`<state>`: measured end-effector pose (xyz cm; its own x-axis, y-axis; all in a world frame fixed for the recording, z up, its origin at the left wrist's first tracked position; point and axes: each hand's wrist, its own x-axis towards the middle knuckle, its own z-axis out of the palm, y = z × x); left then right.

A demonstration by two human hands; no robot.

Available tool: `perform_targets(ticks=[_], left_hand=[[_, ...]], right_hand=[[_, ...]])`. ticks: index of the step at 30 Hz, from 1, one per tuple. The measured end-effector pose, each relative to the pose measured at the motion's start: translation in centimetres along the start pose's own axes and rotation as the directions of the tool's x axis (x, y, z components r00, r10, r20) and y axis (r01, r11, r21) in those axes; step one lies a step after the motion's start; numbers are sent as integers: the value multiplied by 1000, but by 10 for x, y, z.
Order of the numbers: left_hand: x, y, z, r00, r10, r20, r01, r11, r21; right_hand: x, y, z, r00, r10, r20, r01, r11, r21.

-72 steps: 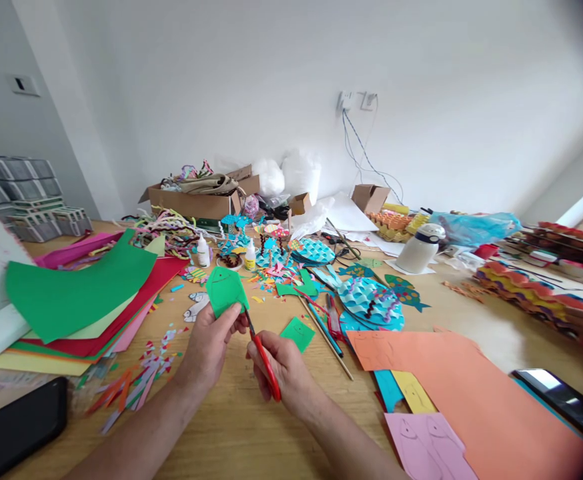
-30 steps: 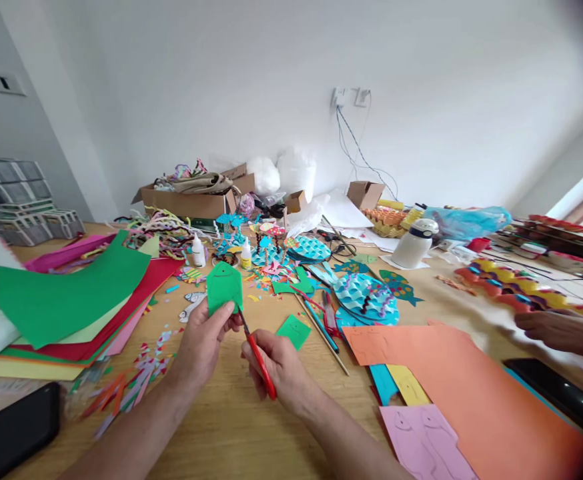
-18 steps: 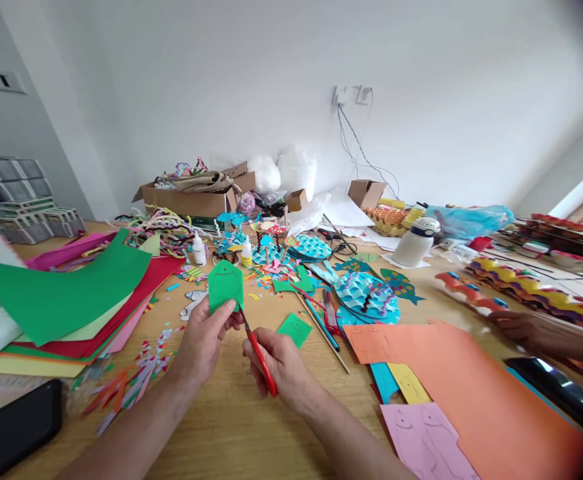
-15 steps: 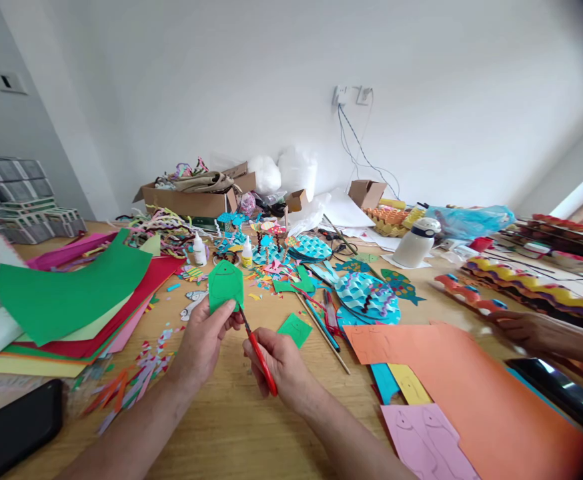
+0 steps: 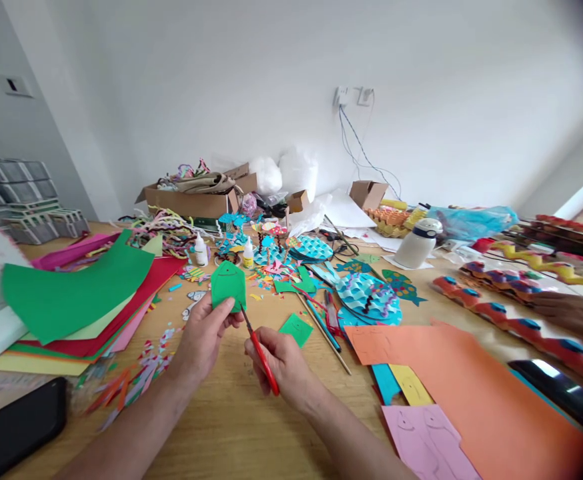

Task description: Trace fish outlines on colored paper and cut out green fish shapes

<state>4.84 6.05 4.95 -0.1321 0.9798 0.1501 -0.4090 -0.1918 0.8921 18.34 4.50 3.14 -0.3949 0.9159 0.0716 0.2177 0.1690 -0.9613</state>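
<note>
A small green paper piece (image 5: 228, 283) with a pencil-drawn outline is pinched upright in my left hand (image 5: 206, 337), thumb across its lower part. My right hand (image 5: 279, 363) grips the red handles of a pair of scissors (image 5: 264, 360). The scissors' dark blades point up and meet the lower right edge of the green paper. Another green piece with a drawing (image 5: 296, 329) lies on the table just beyond my right hand.
Coloured sheets (image 5: 81, 293) and a black phone (image 5: 19, 427) lie left. Orange paper (image 5: 471, 393) and a pink drawn sheet (image 5: 424, 440) are right. Glue bottles (image 5: 200, 250), scraps and a white bottle (image 5: 415, 245) stand behind. Another person's hand (image 5: 571, 310) is at far right.
The view has shifted slightly. At far right, the other person's hand has moved back from the front painted strip, and more painted strips show. My hands and the green paper hold nearly the same pose.
</note>
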Motion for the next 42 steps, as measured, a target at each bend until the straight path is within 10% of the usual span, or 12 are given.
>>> perform_targets(ticks=[42], left_hand=[[3, 3, -2, 998, -60, 25, 59, 998, 30]], right_hand=[[0, 2, -2, 1000, -4, 13, 4, 1000, -21]])
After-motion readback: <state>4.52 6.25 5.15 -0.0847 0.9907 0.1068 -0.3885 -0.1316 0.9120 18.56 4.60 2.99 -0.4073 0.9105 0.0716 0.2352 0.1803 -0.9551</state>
